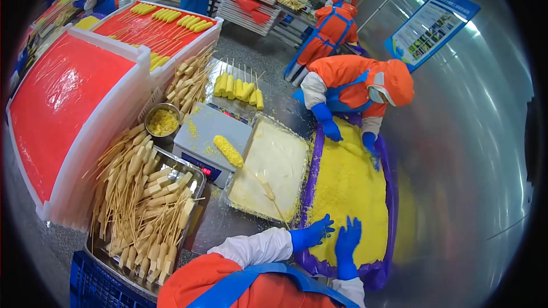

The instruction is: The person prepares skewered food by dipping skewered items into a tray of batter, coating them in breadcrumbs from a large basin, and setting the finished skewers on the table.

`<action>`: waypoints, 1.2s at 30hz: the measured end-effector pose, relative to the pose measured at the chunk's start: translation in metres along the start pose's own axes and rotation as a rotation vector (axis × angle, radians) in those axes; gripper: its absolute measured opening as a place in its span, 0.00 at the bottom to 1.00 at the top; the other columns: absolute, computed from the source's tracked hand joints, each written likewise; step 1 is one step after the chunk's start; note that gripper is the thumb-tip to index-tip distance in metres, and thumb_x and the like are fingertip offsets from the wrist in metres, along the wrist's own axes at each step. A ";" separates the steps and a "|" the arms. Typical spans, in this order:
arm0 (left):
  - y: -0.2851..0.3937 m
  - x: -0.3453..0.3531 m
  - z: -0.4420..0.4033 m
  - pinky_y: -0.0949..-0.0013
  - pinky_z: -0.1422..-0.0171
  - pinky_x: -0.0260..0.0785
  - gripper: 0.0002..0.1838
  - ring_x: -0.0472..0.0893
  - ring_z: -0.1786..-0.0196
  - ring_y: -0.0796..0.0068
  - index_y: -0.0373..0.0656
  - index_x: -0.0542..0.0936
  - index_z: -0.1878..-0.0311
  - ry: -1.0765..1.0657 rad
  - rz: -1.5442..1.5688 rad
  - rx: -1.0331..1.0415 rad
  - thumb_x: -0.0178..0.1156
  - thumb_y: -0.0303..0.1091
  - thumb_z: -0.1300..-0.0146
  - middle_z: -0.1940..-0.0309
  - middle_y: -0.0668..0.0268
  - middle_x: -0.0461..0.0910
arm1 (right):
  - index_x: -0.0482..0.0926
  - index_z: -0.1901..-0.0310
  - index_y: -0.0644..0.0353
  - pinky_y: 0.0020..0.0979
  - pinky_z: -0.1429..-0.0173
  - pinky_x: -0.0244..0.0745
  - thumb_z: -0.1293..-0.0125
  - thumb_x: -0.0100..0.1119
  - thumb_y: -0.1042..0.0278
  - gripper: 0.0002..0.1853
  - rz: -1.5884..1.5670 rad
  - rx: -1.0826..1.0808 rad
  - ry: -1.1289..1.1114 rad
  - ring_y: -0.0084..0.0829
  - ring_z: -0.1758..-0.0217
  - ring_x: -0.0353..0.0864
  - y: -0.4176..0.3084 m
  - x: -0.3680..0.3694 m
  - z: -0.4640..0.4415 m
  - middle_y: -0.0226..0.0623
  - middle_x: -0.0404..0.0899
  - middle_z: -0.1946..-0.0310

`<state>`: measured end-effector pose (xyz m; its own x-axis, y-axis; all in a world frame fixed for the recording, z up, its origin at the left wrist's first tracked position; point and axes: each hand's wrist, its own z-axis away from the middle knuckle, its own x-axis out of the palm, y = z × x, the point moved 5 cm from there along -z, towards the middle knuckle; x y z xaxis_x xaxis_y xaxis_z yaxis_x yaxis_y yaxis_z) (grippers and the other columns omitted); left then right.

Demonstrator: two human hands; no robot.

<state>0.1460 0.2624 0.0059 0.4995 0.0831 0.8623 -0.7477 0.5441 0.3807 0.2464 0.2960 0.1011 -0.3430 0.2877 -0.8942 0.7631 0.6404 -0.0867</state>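
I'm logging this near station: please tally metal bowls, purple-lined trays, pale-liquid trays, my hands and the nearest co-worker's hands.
Metal bowl: 1
Purple-lined tray: 1
Pale-liquid tray: 1
Your left hand and right hand: 2
Co-worker's hands: 2
Total: 7

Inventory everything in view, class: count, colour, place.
Trough: one, purple, right.
Crumbs: uncountable, yellow, in trough.
White tray: one, white, centre.
Scale: one, grey, beside white tray.
Table: one, silver, centre.
Bowl: one, silver, beside scale.
Metal tray: one, silver, lower left.
Skewered pieces: many, cream, left side.
Red-lined trays: many, white, upper left.
Coated pieces: many, yellow, scale, table, trays.
Crate: one, blue, bottom left.
Poster: one, blue, upper right.
Workers: several, orange, upper half.
Left hand: one, blue-gloved, trough's edge.
Right hand: one, blue-gloved, over trough.
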 end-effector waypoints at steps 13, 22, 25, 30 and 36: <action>0.099 -0.137 0.158 0.71 0.60 0.72 0.06 0.78 0.65 0.79 0.48 0.77 0.57 0.368 0.647 0.909 0.59 0.39 0.31 0.67 0.69 0.79 | 0.71 0.47 0.65 0.35 0.54 0.75 0.39 0.68 0.65 0.23 -0.735 0.317 -0.458 0.34 0.55 0.78 -0.129 0.137 0.020 0.44 0.77 0.57; 0.121 -0.112 0.215 0.62 0.54 0.82 0.17 0.85 0.61 0.64 0.36 0.75 0.41 0.424 0.033 0.781 0.53 0.33 0.29 0.58 0.55 0.84 | 0.82 0.51 0.59 0.25 0.64 0.72 0.32 0.59 0.68 0.11 -0.659 0.306 -0.395 0.20 0.70 0.77 -0.113 0.096 -0.014 0.30 0.82 0.72; 0.116 -0.098 0.222 0.63 0.55 0.82 0.18 0.86 0.62 0.64 0.34 0.75 0.41 0.352 -0.018 0.685 0.54 0.34 0.29 0.59 0.54 0.84 | 0.82 0.50 0.60 0.24 0.59 0.76 0.31 0.60 0.71 0.10 -0.909 0.446 -0.385 0.17 0.65 0.78 -0.097 0.063 -0.015 0.25 0.82 0.66; 0.111 -0.085 0.211 0.63 0.55 0.82 0.19 0.85 0.62 0.65 0.33 0.76 0.42 0.229 -0.094 0.533 0.57 0.36 0.30 0.61 0.56 0.84 | 0.80 0.50 0.64 0.22 0.63 0.72 0.30 0.57 0.74 0.10 -1.096 0.465 -0.334 0.17 0.69 0.75 -0.106 0.009 -0.027 0.35 0.84 0.55; 0.103 -0.060 0.210 0.66 0.55 0.81 0.21 0.84 0.61 0.69 0.31 0.75 0.40 0.067 -0.133 0.542 0.57 0.36 0.30 0.60 0.58 0.84 | 0.79 0.49 0.64 0.22 0.62 0.73 0.31 0.58 0.75 0.11 -1.181 0.471 -0.399 0.17 0.69 0.75 -0.122 0.016 -0.015 0.32 0.83 0.59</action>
<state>-0.0532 0.1383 0.0633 0.6181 0.1056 0.7790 -0.7856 0.0484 0.6168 0.1393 0.2329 0.1035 -0.8043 -0.5448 -0.2370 0.2633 0.0308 -0.9642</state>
